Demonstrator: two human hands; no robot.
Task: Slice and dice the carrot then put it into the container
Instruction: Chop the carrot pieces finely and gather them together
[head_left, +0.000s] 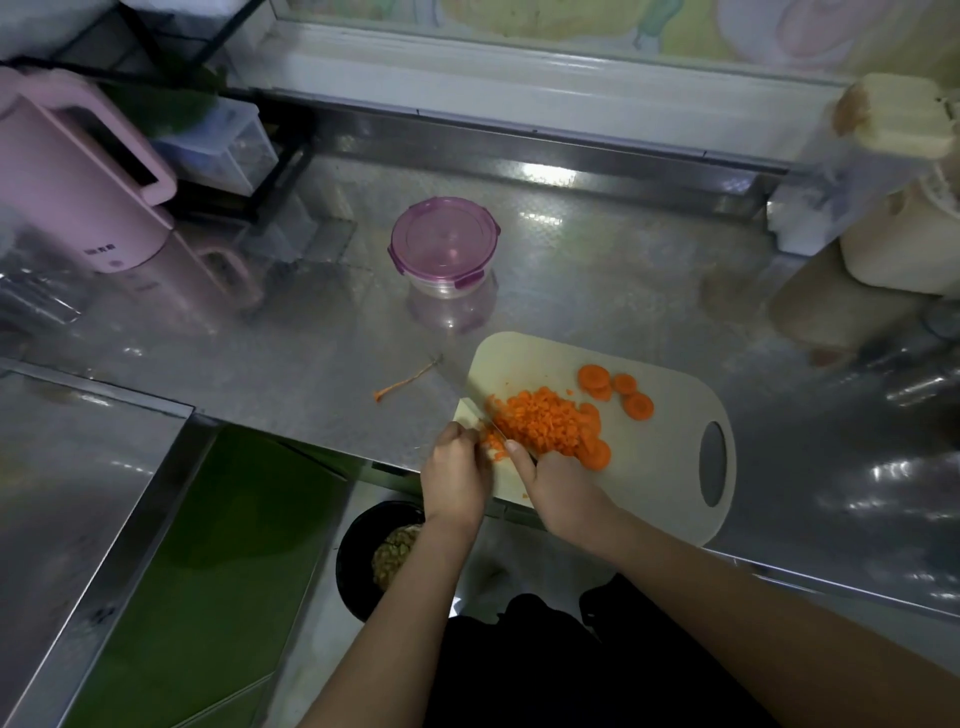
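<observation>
A pile of diced carrot (540, 421) lies on the white cutting board (670, 467), with a few round carrot slices (623, 387) beyond it and one more at the pile's near edge. My right hand (556, 483) grips the knife (467, 395), index finger along its spine; the blade points up-left past the board's left edge. My left hand (457, 467) sits left of the blade, fingers curled down onto carrot pieces (491, 444). The round container (444, 247) stands behind the board with its purple lid on.
A carrot tail (402, 385) lies on the steel counter left of the board. A pink kettle (78, 176) stands far left, and a beige jar (904, 208) far right. Below the counter edge is a black bin (363, 551) with scraps.
</observation>
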